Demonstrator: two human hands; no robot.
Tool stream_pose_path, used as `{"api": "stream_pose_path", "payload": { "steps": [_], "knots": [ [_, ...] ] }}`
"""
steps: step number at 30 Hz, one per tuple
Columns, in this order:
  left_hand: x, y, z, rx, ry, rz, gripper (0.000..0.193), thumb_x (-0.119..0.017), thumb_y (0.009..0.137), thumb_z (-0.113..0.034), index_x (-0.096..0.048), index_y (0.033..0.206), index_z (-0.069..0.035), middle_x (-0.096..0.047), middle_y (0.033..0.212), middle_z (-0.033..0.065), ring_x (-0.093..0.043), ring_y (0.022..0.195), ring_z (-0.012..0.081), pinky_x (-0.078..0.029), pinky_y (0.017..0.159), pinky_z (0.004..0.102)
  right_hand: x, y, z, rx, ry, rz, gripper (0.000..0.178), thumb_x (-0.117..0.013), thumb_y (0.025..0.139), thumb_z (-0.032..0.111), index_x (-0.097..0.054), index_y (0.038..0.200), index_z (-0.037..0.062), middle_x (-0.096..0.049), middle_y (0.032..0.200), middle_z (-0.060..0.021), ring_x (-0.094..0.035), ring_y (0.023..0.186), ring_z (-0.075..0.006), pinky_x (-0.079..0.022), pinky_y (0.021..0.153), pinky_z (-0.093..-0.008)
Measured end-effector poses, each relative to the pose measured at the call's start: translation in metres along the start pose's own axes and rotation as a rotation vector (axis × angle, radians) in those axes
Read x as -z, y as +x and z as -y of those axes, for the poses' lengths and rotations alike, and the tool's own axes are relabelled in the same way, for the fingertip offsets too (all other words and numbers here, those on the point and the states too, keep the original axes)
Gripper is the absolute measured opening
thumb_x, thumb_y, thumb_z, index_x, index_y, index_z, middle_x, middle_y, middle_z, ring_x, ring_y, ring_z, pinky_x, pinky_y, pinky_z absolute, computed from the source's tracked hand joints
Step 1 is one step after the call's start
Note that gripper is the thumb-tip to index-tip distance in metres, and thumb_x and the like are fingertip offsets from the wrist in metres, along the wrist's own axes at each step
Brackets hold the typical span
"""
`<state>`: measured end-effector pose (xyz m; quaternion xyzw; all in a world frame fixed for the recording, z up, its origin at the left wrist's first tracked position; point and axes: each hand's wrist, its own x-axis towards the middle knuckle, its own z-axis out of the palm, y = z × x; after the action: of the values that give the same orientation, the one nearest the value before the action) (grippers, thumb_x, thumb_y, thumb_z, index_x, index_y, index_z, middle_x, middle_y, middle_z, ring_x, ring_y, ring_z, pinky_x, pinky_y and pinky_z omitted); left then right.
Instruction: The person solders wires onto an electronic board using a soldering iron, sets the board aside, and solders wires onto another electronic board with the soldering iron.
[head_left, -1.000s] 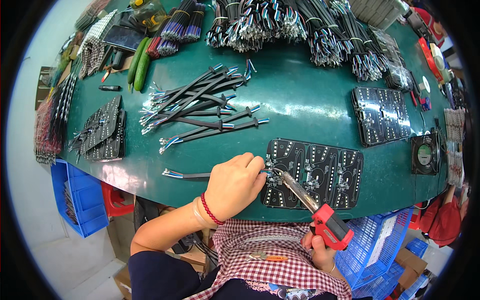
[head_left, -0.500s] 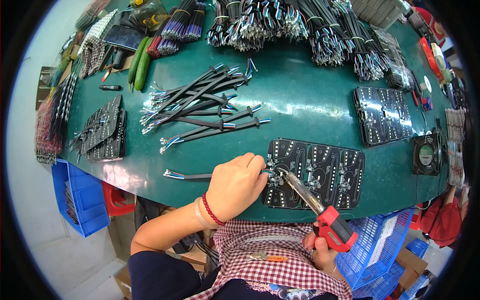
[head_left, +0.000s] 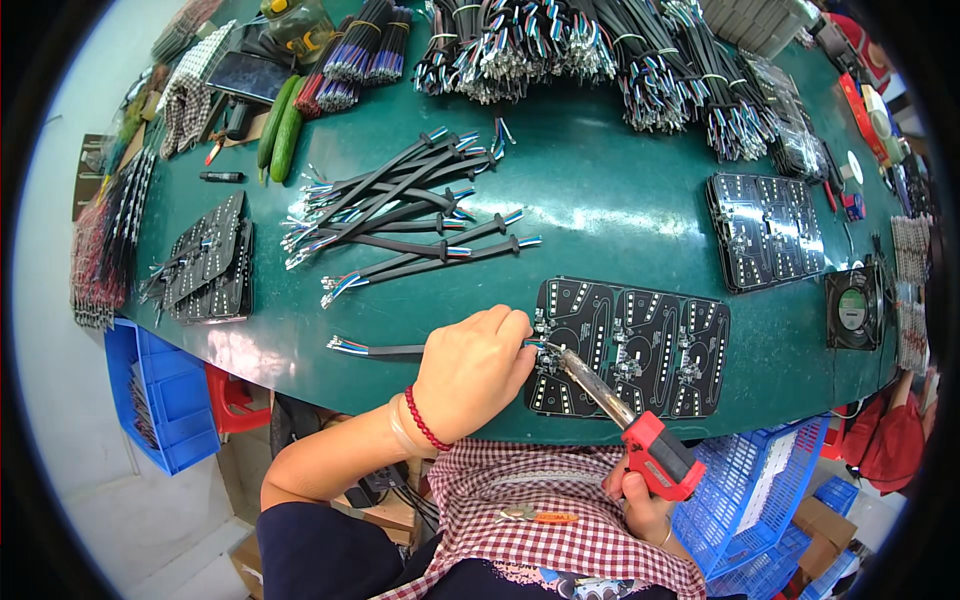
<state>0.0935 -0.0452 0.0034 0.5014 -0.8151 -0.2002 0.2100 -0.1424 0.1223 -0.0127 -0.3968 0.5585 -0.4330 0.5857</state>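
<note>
My left hand (head_left: 478, 362) is closed in a pinch around a black-sleeved wire cable (head_left: 385, 351), whose coloured wire ends meet the left part of a black circuit board panel (head_left: 655, 345). The cable's other end, with bare wire tips, trails left on the table. My right hand (head_left: 640, 500) grips a red and black soldering iron (head_left: 662, 455), and its metal barrel slants up and left to the board. The iron's tip is beside the wire ends; whether it touches them I cannot make out.
Loose cables (head_left: 400, 215) lie beyond my left hand. Board stacks sit at the left (head_left: 208, 262) and right (head_left: 768, 232). Wire bundles (head_left: 530, 45) line the back, near two cucumbers (head_left: 285, 135). A small fan (head_left: 853, 308) stands far right; blue crates (head_left: 745, 500) are below the edge.
The soldering iron and my right hand have shifted slightly left, and the tip has moved a little along the wire joint. My left hand stays put on the cable.
</note>
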Motion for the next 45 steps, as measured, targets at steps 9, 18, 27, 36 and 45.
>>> {"api": "stream_pose_path", "payload": {
  "steps": [9, 18, 27, 36, 45],
  "knots": [
    [0.002, 0.002, 0.001, -0.003, -0.012, 0.027, 0.016, -0.069, 0.075, -0.009, -0.056, 0.081, -0.004, -0.062, 0.076, 0.0072, -0.063, 0.064, 0.0242, -0.048, 0.053, 0.0355, -0.004, -0.005, 0.009, -0.011, 0.118, -0.045, 0.027, -0.056, 0.094, 0.024, -0.055, 0.088, -0.0024, -0.056, 0.07, -0.0069, -0.052, 0.062, -0.0136, -0.043, 0.057, -0.0289],
    [0.003, 0.003, 0.002, -0.005, -0.035, 0.037, 0.016, -0.069, 0.075, -0.009, -0.056, 0.082, -0.004, -0.063, 0.077, 0.0076, -0.064, 0.063, 0.0232, -0.048, 0.053, 0.0349, -0.003, -0.003, 0.003, -0.024, 0.042, -0.022, 0.041, -0.059, 0.092, 0.03, -0.048, 0.116, -0.0019, -0.054, 0.065, -0.0079, -0.048, 0.053, -0.0141, -0.045, 0.052, -0.0313],
    [0.003, 0.004, 0.003, -0.013, -0.048, 0.033, 0.015, -0.069, 0.075, -0.008, -0.056, 0.082, -0.003, -0.063, 0.076, 0.008, -0.064, 0.062, 0.0232, -0.049, 0.053, 0.0344, 0.0, -0.002, 0.0, -0.027, -0.046, 0.001, 0.039, -0.06, 0.092, 0.027, -0.048, 0.115, -0.002, -0.055, 0.065, -0.0085, -0.049, 0.054, -0.0146, -0.045, 0.054, -0.0316],
    [0.001, 0.003, 0.006, 0.012, -0.075, 0.033, 0.016, -0.069, 0.075, -0.009, -0.057, 0.084, -0.003, -0.063, 0.075, 0.0087, -0.064, 0.062, 0.023, -0.049, 0.054, 0.0343, -0.003, -0.002, 0.003, 0.043, 0.07, -0.047, 0.04, -0.057, 0.094, 0.026, -0.047, 0.118, -0.0041, -0.055, 0.067, -0.0078, -0.05, 0.057, -0.0134, -0.044, 0.054, -0.0292],
    [0.001, -0.004, -0.001, -0.038, -0.034, 0.027, 0.016, -0.069, 0.074, -0.008, -0.057, 0.084, -0.005, -0.057, 0.073, 0.0071, -0.061, 0.064, 0.0243, -0.048, 0.053, 0.0355, 0.001, 0.004, 0.009, 0.084, 0.098, -0.076, 0.047, -0.059, 0.092, 0.034, -0.046, 0.118, -0.0026, -0.051, 0.059, -0.0078, -0.047, 0.049, -0.0143, -0.043, 0.049, -0.0298]
  ]
}}
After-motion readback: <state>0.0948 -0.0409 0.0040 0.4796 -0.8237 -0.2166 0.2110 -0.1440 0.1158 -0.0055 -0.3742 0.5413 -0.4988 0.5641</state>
